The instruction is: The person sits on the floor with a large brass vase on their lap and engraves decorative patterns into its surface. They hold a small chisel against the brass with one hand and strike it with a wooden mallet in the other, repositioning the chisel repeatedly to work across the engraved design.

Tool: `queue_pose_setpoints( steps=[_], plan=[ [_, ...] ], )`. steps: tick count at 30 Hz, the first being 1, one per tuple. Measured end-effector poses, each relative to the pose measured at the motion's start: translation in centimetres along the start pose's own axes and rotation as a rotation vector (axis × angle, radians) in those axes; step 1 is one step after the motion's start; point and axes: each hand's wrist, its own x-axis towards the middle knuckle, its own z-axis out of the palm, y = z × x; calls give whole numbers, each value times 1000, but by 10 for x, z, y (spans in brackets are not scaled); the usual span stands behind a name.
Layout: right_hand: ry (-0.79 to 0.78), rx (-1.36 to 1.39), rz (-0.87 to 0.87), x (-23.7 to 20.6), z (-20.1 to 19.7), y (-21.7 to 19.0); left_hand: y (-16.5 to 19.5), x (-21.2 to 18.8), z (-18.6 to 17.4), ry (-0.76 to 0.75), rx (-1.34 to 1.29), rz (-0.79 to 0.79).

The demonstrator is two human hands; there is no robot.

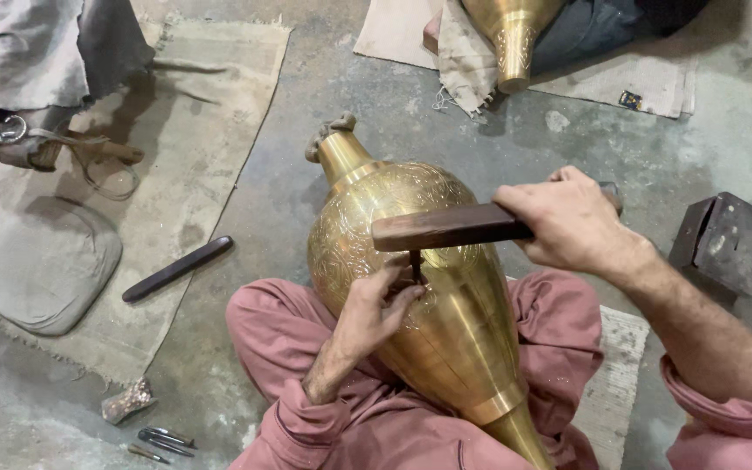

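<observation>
Brass vase [446, 296] is lying across the person's lap, neck pointing away, its upper body engraved and its lower part plain and polished. Left hand [376, 309] is pinching a small chisel [415, 264] against the metal; right hand [572, 218] is gripping a wooden hammer [446, 228] just above it. Engraving seems underway; the coming strike needs a steady chisel.

Glossy brass vase [446, 296] (wooden mallet [446, 228])

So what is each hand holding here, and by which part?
Right hand grips the wooden mallet by one end; left hand pinches a thin chisel near its lower part.
</observation>
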Motion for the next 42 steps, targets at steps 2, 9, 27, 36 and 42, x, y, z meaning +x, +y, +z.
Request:
queue_pose_setpoints(
  steps=[2,9,27,36,42],
  plan=[
    [-15,281,164,1,-7,-2,1,-5,1,32,-69,4],
    [-93,116,162,2,-23,-12,12,-8,5,111,0,-8],
    [-380,-541,-501,52,-52,-131,18,-52,77,753,-363,-24],
    [-107,-344,-554,69,-80,-130,10,-61,69,649,-268,-102],
    [-248,-545,-545,60,-70,-126,3,-64,77,674,-263,-165]
  ],
)
